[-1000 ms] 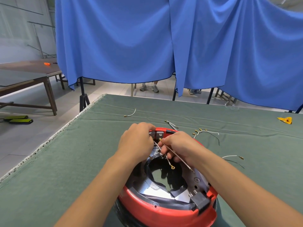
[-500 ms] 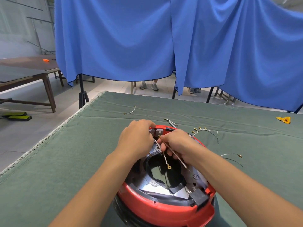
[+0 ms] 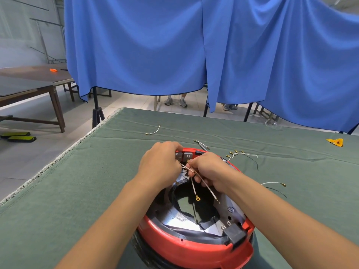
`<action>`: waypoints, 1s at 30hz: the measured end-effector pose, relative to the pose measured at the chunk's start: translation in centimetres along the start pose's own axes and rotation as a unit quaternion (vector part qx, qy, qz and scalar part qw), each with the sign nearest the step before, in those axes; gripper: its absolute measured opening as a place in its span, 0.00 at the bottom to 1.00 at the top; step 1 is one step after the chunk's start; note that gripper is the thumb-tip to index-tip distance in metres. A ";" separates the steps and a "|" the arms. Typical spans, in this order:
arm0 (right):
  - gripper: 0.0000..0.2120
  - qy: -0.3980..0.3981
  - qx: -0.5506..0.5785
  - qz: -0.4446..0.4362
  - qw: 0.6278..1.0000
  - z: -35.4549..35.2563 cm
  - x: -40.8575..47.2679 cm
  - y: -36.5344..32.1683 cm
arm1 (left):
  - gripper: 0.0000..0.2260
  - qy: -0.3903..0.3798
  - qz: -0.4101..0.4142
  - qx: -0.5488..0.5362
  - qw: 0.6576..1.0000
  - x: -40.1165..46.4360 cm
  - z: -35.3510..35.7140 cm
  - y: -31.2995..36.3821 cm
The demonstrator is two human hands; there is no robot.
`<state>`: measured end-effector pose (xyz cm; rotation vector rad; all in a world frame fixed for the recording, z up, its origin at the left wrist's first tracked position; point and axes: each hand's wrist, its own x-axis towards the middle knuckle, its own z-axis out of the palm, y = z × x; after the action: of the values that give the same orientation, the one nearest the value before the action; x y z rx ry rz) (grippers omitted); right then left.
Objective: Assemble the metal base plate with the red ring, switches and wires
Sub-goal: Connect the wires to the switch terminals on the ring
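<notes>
A red ring (image 3: 194, 249) surrounds a shiny metal base plate (image 3: 174, 220) on the green cloth in front of me. Grey switches (image 3: 187, 156) sit at the ring's far rim, and a black block (image 3: 234, 233) sits at its near right. My left hand (image 3: 161, 164) is closed at the far rim beside the switches. My right hand (image 3: 209, 169) pinches thin wires (image 3: 206, 186) close to the switches. One wire hangs down with a yellow ring terminal (image 3: 198, 198) over the plate's opening. My fingers hide the wire ends at the switches.
Loose wires lie on the green table (image 3: 77, 191): one at the far left (image 3: 153, 132), a bundle (image 3: 242, 154) behind the ring, another at right (image 3: 274, 184). A yellow piece (image 3: 335, 142) lies far right. Blue curtains (image 3: 174, 45) hang behind; the table edge runs along the left.
Both hands stay at the far rim with the wires. The view has shifted slightly; the hanging wires have swung a little.
</notes>
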<state>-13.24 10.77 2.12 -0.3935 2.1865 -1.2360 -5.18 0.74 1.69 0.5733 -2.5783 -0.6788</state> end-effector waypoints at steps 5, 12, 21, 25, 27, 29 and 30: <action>0.15 0.001 0.002 -0.011 1.000 0.1 -0.1 0.0 | 0.22 0.010 0.006 -0.006 1.000 -0.2 -0.2 0.2; 0.15 0.003 0.003 -0.011 1.000 0.2 -0.2 -0.2 | 0.23 0.010 0.011 -0.005 1.000 -0.3 -0.6 0.4; 0.14 0.001 -0.012 -0.003 1.000 0.1 -0.1 -0.6 | 0.22 0.007 0.005 -0.016 1.000 -0.3 -0.7 0.3; 0.13 0.034 -0.084 -0.038 0.995 0.0 -0.2 -0.6 | 0.22 0.012 0.004 -0.013 1.000 -0.2 -0.6 0.2; 0.12 0.052 -0.127 -0.063 0.989 0.0 -0.3 -0.4 | 0.22 0.015 0.003 -0.014 1.000 -0.1 -0.5 0.1; 0.12 0.054 -0.146 -0.073 0.985 0.0 -0.4 -0.2 | 0.21 0.019 0.002 -0.014 1.000 0.0 -0.3 0.0; 0.12 0.054 -0.154 -0.075 0.984 0.0 -0.4 -0.1 | 0.21 0.020 0.001 -0.014 1.000 0.1 -0.3 0.0</action>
<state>-12.93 10.96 2.35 -0.6389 2.4897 -1.0126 -5.07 0.57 1.92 0.5697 -2.5273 -0.6945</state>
